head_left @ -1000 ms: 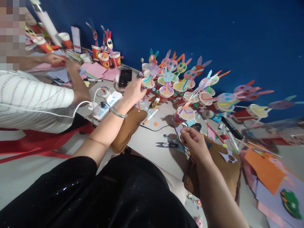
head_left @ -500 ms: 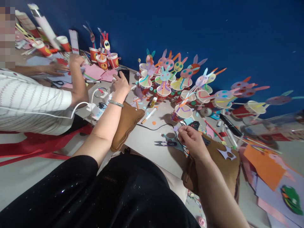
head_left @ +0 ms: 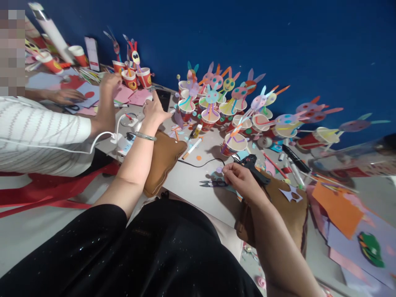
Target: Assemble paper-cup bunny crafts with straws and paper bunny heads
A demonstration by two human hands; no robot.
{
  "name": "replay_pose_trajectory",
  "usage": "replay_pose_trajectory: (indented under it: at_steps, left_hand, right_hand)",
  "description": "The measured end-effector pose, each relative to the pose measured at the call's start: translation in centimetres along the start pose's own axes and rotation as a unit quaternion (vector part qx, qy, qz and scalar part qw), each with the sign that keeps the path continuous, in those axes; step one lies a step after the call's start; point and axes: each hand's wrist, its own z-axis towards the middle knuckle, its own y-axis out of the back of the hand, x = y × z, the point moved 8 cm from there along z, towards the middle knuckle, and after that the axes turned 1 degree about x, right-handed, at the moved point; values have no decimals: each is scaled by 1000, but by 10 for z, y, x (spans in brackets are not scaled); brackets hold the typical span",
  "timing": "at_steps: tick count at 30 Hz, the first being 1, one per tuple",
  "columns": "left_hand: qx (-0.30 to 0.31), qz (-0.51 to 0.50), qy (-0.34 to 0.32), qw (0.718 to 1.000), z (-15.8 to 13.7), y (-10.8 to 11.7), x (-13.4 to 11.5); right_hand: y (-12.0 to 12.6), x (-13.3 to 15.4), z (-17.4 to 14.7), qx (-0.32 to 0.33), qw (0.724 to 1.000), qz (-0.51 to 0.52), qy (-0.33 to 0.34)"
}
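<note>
My left hand (head_left: 154,110) reaches over the table's back edge area with fingers spread, beside a dark phone (head_left: 162,99); nothing shows in its grip. A brown cushion (head_left: 163,163) lies under that forearm. Thumb and fingertips of my right hand (head_left: 243,179) pinch a small purple paper disc (head_left: 219,169). Just below the disc lie thread snips (head_left: 212,184), partly over pale blue paper scraps. Behind my right hand rests a black tool (head_left: 259,172), which looks like a glue gun, near a black cord (head_left: 201,166). My right forearm crosses another brown cushion (head_left: 291,218).
Paper cups (head_left: 234,143) with coloured rabbit-faced figures crowd the table along the blue wall. A glue stick (head_left: 197,130) and a marker (head_left: 192,148) lie in the middle. Orange paper (head_left: 337,208) is at right. At left, a co-worker's hands (head_left: 66,97) work over paper.
The view has shifted slightly. My right hand still pinches the disc, and my left hand's fingers look wider apart. One of the co-worker's arms has moved right, uncovering a red circle on paper.
</note>
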Motion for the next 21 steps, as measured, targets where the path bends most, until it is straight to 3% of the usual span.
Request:
replay_pose_trajectory:
  at_steps: [5,9,15,21]
  left_hand:
    - [-30,-27,-93,995,-52,33,-32]
    - [-9,-53,-187,981,-109,41,-56]
    - [28,-92,-280,955,-182,18,-76]
    - [90,-118,-330,932,-218,-11,-83]
  right_hand:
    - [2,2,-2,-2,1000,-9,7]
    - [9,5,-2,-20,999,-20,18]
    - [8,7,0,-12,998,-58,31]
    - [-3,-4,9,42,991,-124,17]
